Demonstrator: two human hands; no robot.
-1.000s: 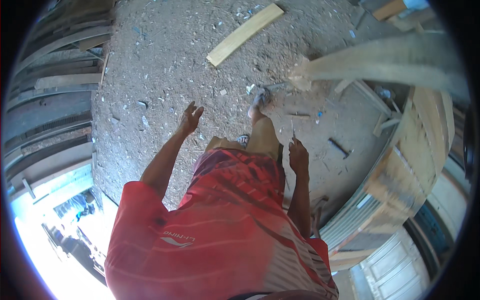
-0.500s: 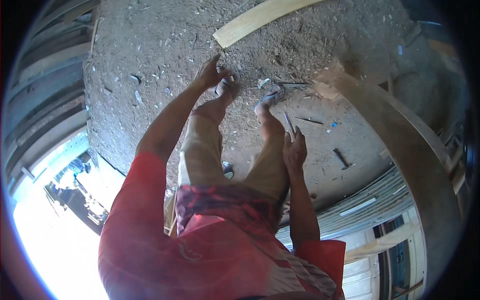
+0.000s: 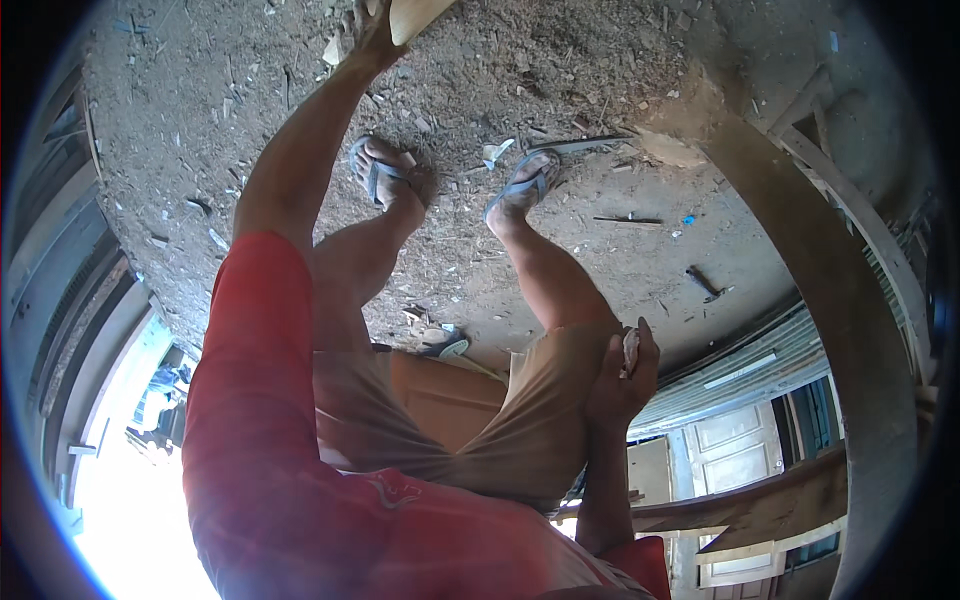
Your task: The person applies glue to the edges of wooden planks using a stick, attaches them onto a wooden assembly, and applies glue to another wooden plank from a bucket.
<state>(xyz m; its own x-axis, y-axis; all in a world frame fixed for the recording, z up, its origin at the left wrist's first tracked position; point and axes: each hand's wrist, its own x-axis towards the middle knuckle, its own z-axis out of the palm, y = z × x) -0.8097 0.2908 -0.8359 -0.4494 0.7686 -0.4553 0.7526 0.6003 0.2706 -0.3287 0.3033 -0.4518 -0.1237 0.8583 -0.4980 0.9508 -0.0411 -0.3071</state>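
Observation:
My left hand reaches forward to the top edge of the view. It grips the end of a pale wooden plank, and a bit of the plank shows on the far side of the fingers. The rest of the plank lies out of view. Beside my right thigh, my right hand is raised, its fingers closed round a small pale thing. Most of that thing is hidden in the hand, so its kind does not show.
My sandalled feet stand on dirt strewn with wood chips. A hammer-like tool and a thin dark stick lie to the right. A long curved board runs down the right side. Corrugated sheets lie below; stacked boards line the left.
My left hand has moved forward onto the plank, which has shifted left in view. My right hand has drawn back toward my thigh. The slim thing sticking out of it no longer shows lengthwise.

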